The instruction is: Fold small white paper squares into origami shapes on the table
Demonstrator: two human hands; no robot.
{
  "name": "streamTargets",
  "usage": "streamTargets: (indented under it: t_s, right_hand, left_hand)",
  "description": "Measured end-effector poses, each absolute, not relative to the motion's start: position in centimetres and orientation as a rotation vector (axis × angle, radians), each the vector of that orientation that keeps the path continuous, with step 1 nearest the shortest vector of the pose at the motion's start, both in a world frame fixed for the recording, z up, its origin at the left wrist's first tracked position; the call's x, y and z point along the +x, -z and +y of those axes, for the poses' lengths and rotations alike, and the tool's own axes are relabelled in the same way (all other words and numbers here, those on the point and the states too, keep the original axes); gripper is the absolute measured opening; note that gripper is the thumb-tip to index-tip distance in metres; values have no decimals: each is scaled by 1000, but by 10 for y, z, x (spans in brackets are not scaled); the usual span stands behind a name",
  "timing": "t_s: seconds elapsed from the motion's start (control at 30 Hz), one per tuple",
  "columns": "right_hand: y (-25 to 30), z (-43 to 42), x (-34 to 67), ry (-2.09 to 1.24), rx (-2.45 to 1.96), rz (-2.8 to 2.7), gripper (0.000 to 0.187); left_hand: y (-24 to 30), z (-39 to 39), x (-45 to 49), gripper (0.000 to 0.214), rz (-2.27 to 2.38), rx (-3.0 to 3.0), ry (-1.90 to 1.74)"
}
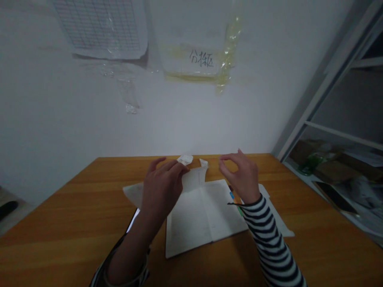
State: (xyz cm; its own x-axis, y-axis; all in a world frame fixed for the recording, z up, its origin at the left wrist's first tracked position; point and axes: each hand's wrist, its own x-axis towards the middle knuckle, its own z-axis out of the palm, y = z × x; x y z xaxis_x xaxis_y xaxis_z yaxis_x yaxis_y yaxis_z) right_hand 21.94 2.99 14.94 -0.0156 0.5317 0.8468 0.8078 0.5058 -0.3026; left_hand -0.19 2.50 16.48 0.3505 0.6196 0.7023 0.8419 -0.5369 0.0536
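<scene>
Pale wall stands behind a wooden bench; a framed glass panel runs along the right. Taped up on the wall: a gridded sheet and, to its right, a handwritten sign edged with yellowed tape. An open notebook lies on the bench, between and partly beneath the two forearms. Loose white sheet lies at its right, partly under the striped sleeve. Left hand is above the notebook's left side, fingers pinching the edge of a raised page. Right hand is raised, apart from that page; thumb and index tips meet in a ring, cannot tell whether anything small sits between. Crumpled paper shows just beyond the left fingertips. Smallest: coloured tabs at the notebook's right edge.
</scene>
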Motion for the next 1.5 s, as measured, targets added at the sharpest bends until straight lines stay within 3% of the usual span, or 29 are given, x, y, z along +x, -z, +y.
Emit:
streamTargets:
  t_s: [0.17, 0.43, 1.07, 1.27, 1.4, 1.5]
  right_hand:
    - [-152, 16, 187, 182, -992, -1913, 14]
    - [-150, 10, 176, 262, -1049, -1927, 10]
    - [-152, 27, 221, 362, -1240, -1572, 9]
    - [-150, 17, 191, -172, -1159, -1781, 46]
    - [-148, 18, 185, -168, -1180, -1815, 23]
    - [-149, 20, 193, -6, -1251, -1760, 28]
  left_hand:
    - [-158, 24, 6, 18, -1220, -2366, 972]
    - [-152, 23, 11, 17, -1154, -2431, 1087]
    - [-157, 37, -8, 11, -1354, -2125, 1256]
    - [-154, 33, 2, 10, -1363, -2104, 1301]
    - [-150, 24, 16, 10, -1249, -2369, 1226]
    - [-150, 17, 23, 8, -1114, -2730, 1121]
